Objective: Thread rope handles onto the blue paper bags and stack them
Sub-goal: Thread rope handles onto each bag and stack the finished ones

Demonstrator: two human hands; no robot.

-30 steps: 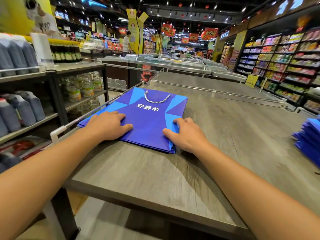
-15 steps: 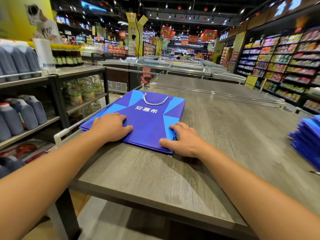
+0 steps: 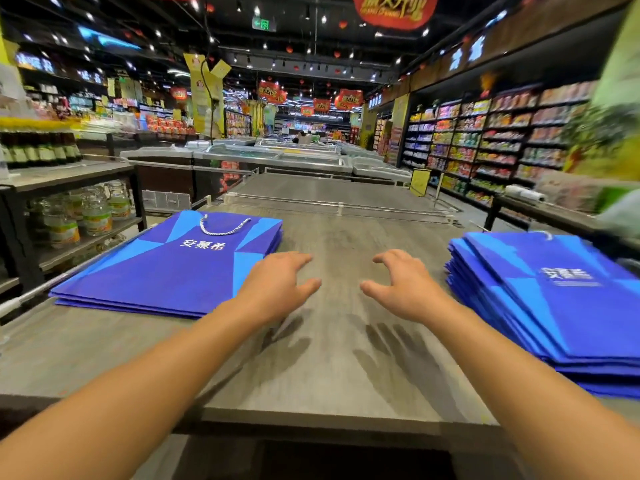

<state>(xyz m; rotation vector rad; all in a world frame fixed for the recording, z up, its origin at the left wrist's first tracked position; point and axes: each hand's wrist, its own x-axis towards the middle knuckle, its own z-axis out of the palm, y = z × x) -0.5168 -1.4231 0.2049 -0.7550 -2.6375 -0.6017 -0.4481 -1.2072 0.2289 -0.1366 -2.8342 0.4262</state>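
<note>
Hands: my left hand [image 3: 277, 285] and right hand [image 3: 401, 285] hover empty, fingers loosely spread, above grey wood-grain table [image 3: 346, 375] mid-frame | Done: flat blue paper bags with white rope handle [image 3: 224, 226] stacked [image 3: 166, 271] centre-left | Pending: thicker blue bag pile [image 3: 561, 306] right edge, likely awaiting handles.
</note>
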